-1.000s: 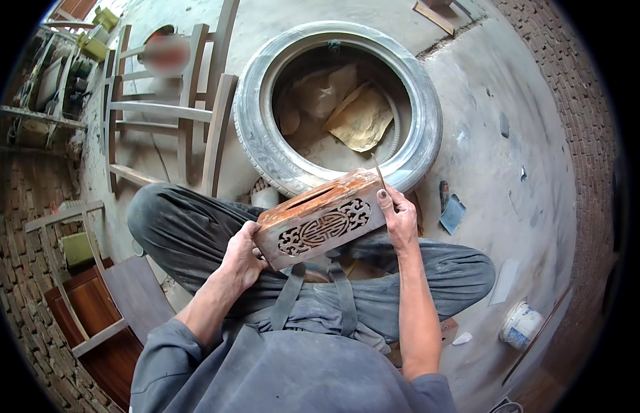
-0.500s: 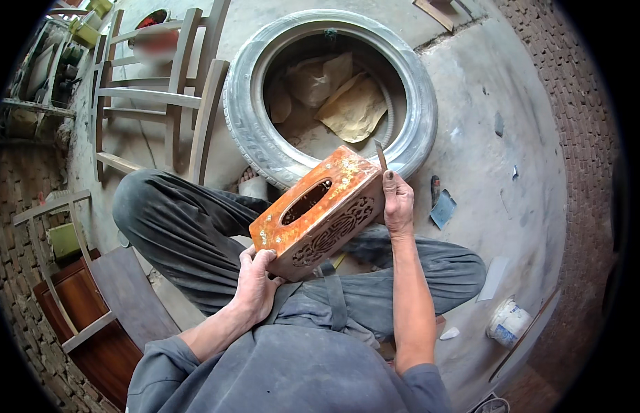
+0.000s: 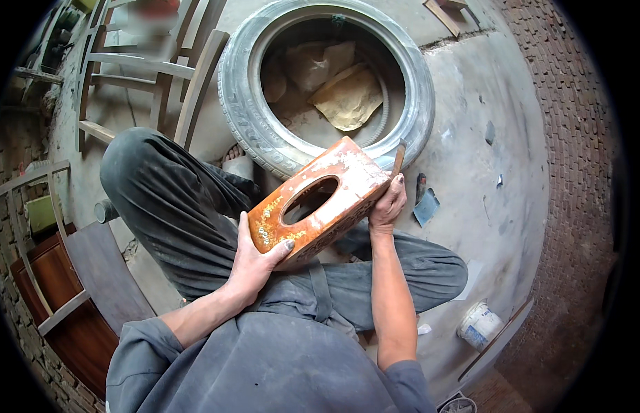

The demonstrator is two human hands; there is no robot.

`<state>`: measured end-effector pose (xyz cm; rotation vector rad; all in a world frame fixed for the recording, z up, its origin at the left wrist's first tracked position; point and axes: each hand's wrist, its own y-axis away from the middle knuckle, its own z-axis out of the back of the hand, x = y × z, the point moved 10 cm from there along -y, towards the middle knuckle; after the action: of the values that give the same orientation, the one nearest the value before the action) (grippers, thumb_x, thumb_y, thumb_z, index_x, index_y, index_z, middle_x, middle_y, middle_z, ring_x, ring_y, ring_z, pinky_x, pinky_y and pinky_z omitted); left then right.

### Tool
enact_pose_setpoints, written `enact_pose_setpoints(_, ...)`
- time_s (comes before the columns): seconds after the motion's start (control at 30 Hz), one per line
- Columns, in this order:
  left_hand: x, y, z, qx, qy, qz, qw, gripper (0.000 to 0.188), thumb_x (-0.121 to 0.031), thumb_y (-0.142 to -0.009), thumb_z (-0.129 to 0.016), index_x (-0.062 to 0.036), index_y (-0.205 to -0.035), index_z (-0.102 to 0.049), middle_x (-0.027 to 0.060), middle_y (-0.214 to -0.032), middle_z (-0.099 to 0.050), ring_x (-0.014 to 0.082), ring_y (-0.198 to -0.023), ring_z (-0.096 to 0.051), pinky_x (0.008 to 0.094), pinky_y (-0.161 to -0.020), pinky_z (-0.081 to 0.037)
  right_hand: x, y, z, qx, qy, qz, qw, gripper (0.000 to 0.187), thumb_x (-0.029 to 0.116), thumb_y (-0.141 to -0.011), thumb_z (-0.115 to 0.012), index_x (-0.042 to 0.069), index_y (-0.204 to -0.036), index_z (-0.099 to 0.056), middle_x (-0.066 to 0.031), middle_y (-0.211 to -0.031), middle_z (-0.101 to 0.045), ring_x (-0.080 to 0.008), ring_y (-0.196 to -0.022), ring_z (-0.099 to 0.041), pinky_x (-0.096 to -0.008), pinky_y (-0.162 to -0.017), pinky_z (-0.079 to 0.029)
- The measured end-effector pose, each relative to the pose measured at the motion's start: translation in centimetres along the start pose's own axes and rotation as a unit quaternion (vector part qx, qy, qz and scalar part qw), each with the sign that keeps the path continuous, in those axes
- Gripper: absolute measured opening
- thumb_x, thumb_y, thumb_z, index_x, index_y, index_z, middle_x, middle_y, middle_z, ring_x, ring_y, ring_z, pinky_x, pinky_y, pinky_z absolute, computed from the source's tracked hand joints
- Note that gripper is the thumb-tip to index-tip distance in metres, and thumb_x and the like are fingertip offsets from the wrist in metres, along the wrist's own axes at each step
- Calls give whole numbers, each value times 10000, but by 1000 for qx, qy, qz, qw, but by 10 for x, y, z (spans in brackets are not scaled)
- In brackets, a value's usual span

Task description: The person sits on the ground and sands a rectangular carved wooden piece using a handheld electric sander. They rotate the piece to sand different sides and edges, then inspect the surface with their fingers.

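Note:
An orange-brown wooden tissue box (image 3: 311,237) with an oval slot and pale, flowery inlay rests tilted over my lap. Its top faces up, and the carved openwork side is mostly turned away. My left hand (image 3: 254,253) grips the near left end, thumb and fingers spread around the corner. At the far right end, my right hand (image 3: 387,206) is closed on a thin, flat brown strip-like tool (image 3: 399,158), which stands up past the box's edge. The lower part of that tool is hidden in the hand. Whitish worn patches show on the box's right end.
A big grey tyre (image 3: 239,113) lies just beyond the box, with brown paper sheets (image 3: 347,100) inside. Unfinished wooden chair frames (image 3: 199,89) stand at left. On the floor at right are a blue-grey sheet scrap (image 3: 426,206) and a white tub (image 3: 479,325).
The tissue box has been rolled so its top faces up more and the carved side shows less. My left thumb now lies further along the near edge. The whole view has shifted slightly.

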<state>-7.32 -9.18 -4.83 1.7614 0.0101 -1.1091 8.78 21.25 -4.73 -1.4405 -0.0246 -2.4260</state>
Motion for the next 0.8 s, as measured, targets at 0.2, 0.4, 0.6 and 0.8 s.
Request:
enact_pose_setpoints(0.2, -33, -23, -2, 30, -336, -158, 928, 1102, -422, -816, -939, 95, -1608, -373, 299, -1550, -464, 391, -1492, -446, 456, -1260, -358, 0, -3, 0, 9, -8, -10, 1000, 591, 430, -1158, -347, -33, -988, -672, -241, -861, -699, -409, -797, -666, -470, -780, -509)
enact_pose_setpoints(0.4, -63, -63, -24, 61, -310, -154, 936, 874, -465, -852, -901, 62, -1446, -536, 278, -1319, -649, 367, -1256, -656, 432, -1081, -515, -4, -2, 1, 23, -6, -28, 999, 583, 425, -1148, -354, -64, -1042, -654, -232, -932, -706, -381, -859, -660, -467, -836, -498)
enact_pose_setpoints(0.6, -72, -91, -52, 32, -395, -198, 897, 449, -304, -903, -786, 12, -1132, -565, 269, -1001, -743, 446, -990, -742, 514, -866, -580, -4, -1, 3, 5, -4, -16, 1000, 534, 401, -1151, -374, -37, -1012, -646, -232, -878, -684, -376, -810, -655, -453, -801, -509)
enact_pose_setpoints(0.8, -63, -83, -50, -4, -504, -220, 835, 705, -117, -882, -643, -67, -1546, -410, 278, -1054, -720, 475, -918, -740, 571, -821, -587, 5, -2, -13, 26, -3, -22, 999, 502, 389, -1158, -399, -25, -992, -630, -224, -850, -671, -379, -790, -650, -447, -783, -520)
